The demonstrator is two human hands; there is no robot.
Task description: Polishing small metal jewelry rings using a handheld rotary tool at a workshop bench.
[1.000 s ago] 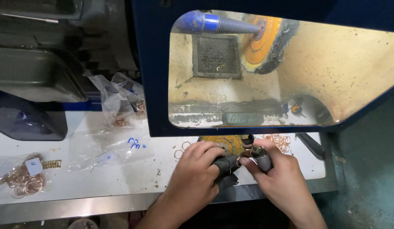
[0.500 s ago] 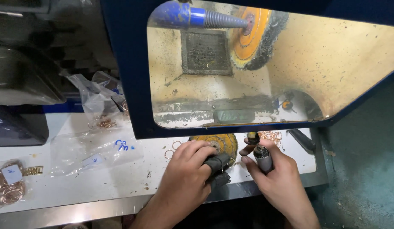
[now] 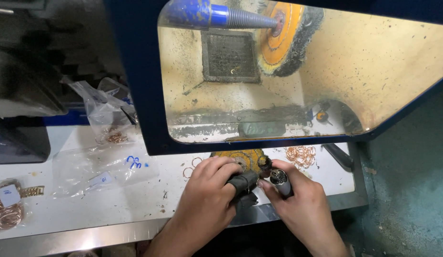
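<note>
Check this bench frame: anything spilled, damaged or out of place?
Mostly wear. The polishing hood's window is filmed with yellow residue and dark specks. Copper-coloured rings lie loose on the white bench by the left hand and right hand. Nothing looks broken or tipped.

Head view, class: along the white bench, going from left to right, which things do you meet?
Bag of copper-coloured rings → flat clear bag → left hand on a dark tool → right hand holding a grey cylinder → black handle.
</note>
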